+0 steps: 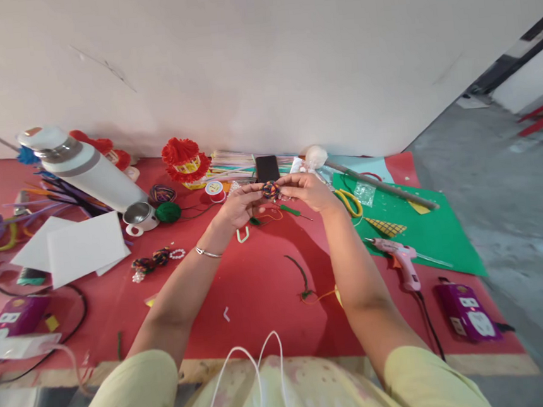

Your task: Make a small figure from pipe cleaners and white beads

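Observation:
A small ball-like piece of multicoloured yarn [271, 191] is held up between my two hands over the red table [260, 293]. The fingers of my left hand [243, 205] pinch it from the left, and my right hand [309, 191] pinches its right side. Beneath the hands lie a green-handled hook [291, 210], a thin orange thread and a pale green clip-like loop [242, 234]. Just behind the yarn piece is a black phone [267, 168].
At left stand a white bottle [92, 171] and a steel cup [139, 217], near white cards [85, 245]. To the right are yellow scissors [349, 202], a green sheet [446, 239], a pink glue gun [403, 261] and a purple power box [468, 310]. A wall rises behind.

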